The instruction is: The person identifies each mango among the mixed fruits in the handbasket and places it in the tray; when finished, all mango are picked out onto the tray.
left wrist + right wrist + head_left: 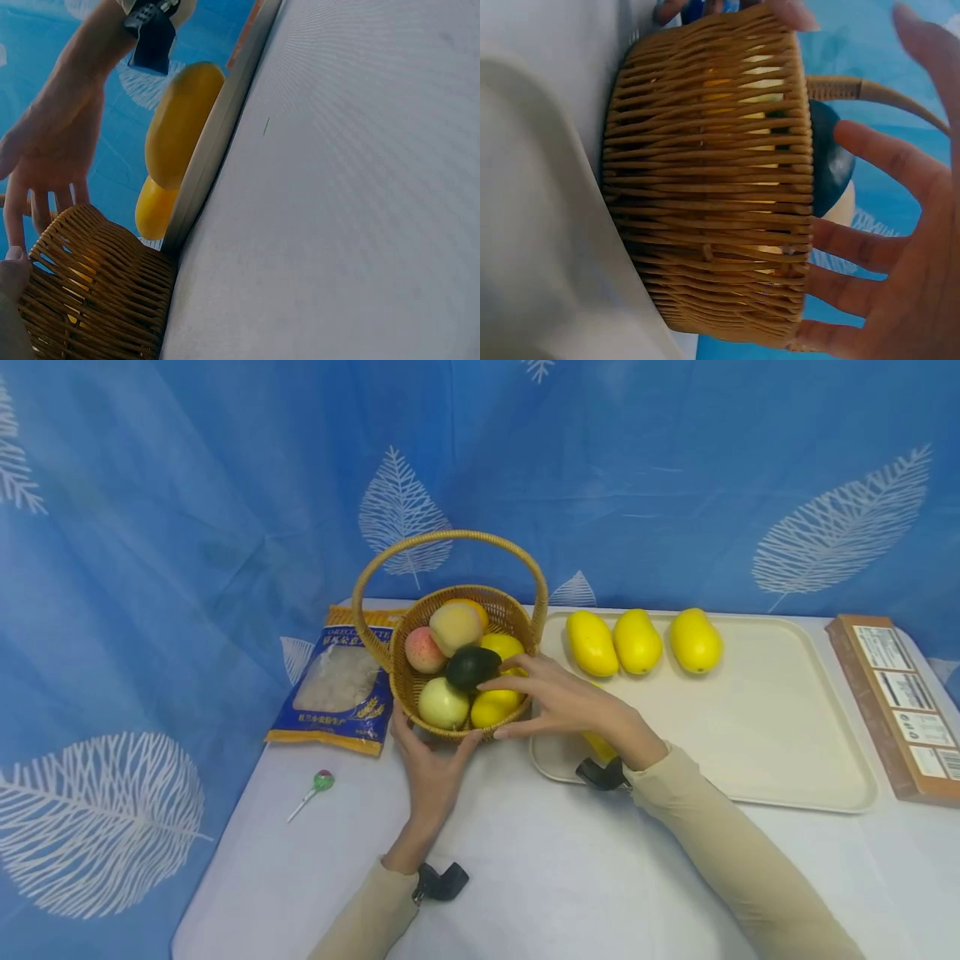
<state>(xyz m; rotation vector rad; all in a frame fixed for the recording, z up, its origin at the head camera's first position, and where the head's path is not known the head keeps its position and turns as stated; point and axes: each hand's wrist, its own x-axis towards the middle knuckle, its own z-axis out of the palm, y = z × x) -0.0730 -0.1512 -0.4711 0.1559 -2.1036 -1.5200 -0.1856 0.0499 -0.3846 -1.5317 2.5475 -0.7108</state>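
A wicker basket [457, 731] with a tall handle stands on the table, filled with fruit. On top lies a dark green avocado [471, 670], among a pale green round fruit [442, 703], peaches [456, 627] and yellow fruits [495, 706]. My left hand [431, 772] holds the basket's near side, with its thumb at the rim. Over the basket's right side, my right hand [558, 697] has its fingers spread and extended. In the right wrist view one fingertip reaches the avocado [829, 161], while other fingers lie at the rim; they are not wrapped around anything.
A cream tray [772, 718] on the right carries three mangoes [637, 642] at its back edge. Another yellow object [600, 746] is partly hidden beneath my right forearm. A pasta bag [337, 681] and a lollipop [322, 781] lie left; a brown box [896, 710] lies far right.
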